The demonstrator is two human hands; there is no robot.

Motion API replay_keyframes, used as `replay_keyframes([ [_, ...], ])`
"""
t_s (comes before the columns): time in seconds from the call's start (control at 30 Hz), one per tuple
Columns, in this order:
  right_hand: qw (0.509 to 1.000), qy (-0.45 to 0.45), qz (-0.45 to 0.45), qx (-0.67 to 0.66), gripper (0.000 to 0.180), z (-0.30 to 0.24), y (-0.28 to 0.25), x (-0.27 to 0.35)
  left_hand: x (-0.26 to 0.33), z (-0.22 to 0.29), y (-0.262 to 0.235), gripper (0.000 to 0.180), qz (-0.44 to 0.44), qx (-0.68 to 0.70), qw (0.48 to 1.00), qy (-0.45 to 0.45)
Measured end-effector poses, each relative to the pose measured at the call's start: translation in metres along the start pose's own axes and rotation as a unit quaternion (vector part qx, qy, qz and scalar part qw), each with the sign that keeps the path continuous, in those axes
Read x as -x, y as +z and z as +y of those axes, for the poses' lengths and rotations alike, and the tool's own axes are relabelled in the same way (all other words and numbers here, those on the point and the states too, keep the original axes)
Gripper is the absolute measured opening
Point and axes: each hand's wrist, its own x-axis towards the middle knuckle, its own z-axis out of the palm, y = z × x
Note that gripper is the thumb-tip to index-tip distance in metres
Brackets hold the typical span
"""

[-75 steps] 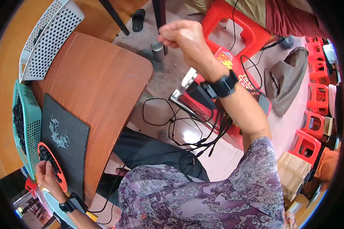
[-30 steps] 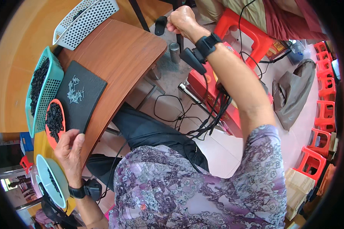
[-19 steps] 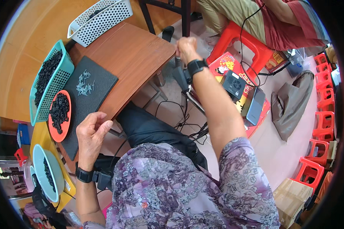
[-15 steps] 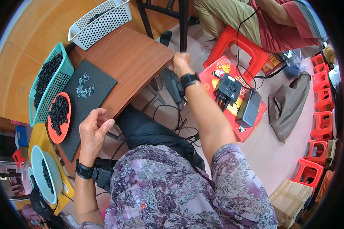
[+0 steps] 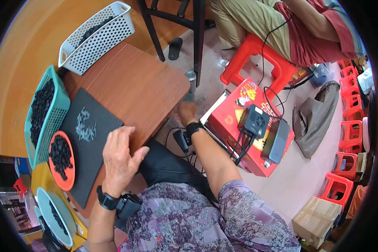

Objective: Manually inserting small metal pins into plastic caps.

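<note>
My left hand (image 5: 119, 157) lies over the front edge of the small brown table (image 5: 134, 75), next to a corner of the dark mat (image 5: 105, 117). Its fingers are stretched, the thumb apart, and nothing shows in them. Small thin silvery pieces (image 5: 85, 128) are scattered on the mat. An orange oval plate (image 5: 72, 172) of small black parts (image 5: 61, 157) rests at the mat's left side. My right hand (image 5: 185, 113) is down beside the table's right corner, below the top; its fingers are mostly hidden and blurred. A metal cylinder (image 5: 191, 80) stands on the floor beyond it.
A teal basket (image 5: 50, 122) and a white basket (image 5: 98, 48), both with black parts, line the table's far side. A light-blue basin (image 5: 71, 218) sits lower left. At right are a red box (image 5: 222, 113) with electronics, a red stool (image 5: 256, 46) and a seated person (image 5: 256, 25).
My right hand has gone from the table's right corner to lower beside it. My left hand has flattened, its fingers straighter. The view has shifted, showing more of the red box's side.
</note>
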Motion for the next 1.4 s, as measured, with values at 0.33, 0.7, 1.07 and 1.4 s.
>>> replay_keyframes([
  [0.33,0.929,-0.243,0.129,0.249,0.016,0.048,0.026,-0.093,-0.041,-0.006,0.017,0.073,-0.149,-0.04,0.988,-0.015],
  [0.7,0.88,-0.222,0.185,0.378,0.018,0.001,0.053,-0.144,-0.058,-0.001,0.036,0.064,-0.213,-0.19,0.958,0.001],
  [1.07,0.855,-0.224,0.149,0.444,0.008,0.014,0.063,-0.191,-0.061,-0.016,0.031,0.046,-0.241,-0.211,0.941,0.106],
  [1.4,0.849,-0.172,0.0,0.499,0.022,0.025,0.095,-0.249,-0.062,-0.035,0.035,0.035,-0.204,-0.115,0.963,0.133],
])
